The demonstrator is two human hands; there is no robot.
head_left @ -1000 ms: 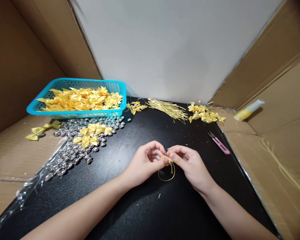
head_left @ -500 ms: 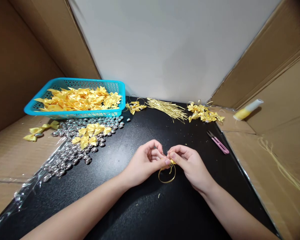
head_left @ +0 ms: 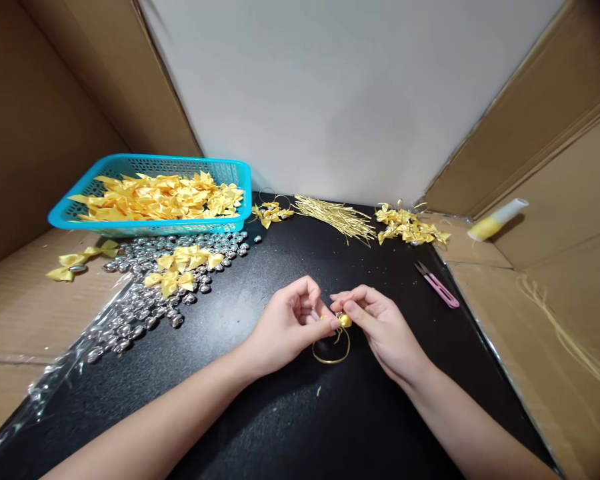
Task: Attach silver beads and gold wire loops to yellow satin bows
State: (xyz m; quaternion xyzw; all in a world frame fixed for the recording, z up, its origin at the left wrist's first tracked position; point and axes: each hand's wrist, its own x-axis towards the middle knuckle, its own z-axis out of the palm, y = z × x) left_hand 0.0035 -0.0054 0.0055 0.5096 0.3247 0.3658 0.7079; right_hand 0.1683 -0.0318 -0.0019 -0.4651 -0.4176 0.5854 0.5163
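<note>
My left hand (head_left: 287,325) and my right hand (head_left: 380,330) meet over the middle of the black table (head_left: 290,413). Both pinch a small yellow ribbon bow (head_left: 344,321) between thumb and fingers. A loop of gold cord (head_left: 332,352) hangs from the bow down to the table top. The fingers of both hands are curled closed around the piece.
A blue basket (head_left: 153,195) of yellow bows stands back left, with silver beads (head_left: 145,300) and loose bows (head_left: 180,267) before it. Gold cords (head_left: 337,218) and a pile of bows (head_left: 411,229) lie at the back. Pink snips (head_left: 437,285) lie right, a glue tube (head_left: 497,219) on cardboard.
The hands have shifted slightly and turned the bow, so its yellow knot now shows between the fingertips. The gold loop still hangs below.
</note>
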